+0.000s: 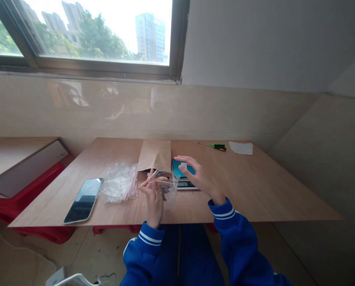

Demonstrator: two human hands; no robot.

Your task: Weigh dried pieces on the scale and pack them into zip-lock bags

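My left hand (153, 198) pinches the top edge of a small clear zip bag (164, 186) with a red seal strip, held just above the table's near edge; dark small pieces show inside it. My right hand (199, 176) hovers to the right of the bag, fingers spread, holding nothing, over a small scale (182, 174) with a teal top. A brown paper bag (155, 155) lies flat behind the zip bag. A pile of several empty clear zip bags (120, 182) lies to the left.
A smartphone (84, 200) lies face up at the table's left front. A green-handled screwdriver (216, 146) and a white paper scrap (241, 147) lie at the back. The wooden table (269, 186) abuts a tiled wall; a red bench (22, 186) stands to the left.
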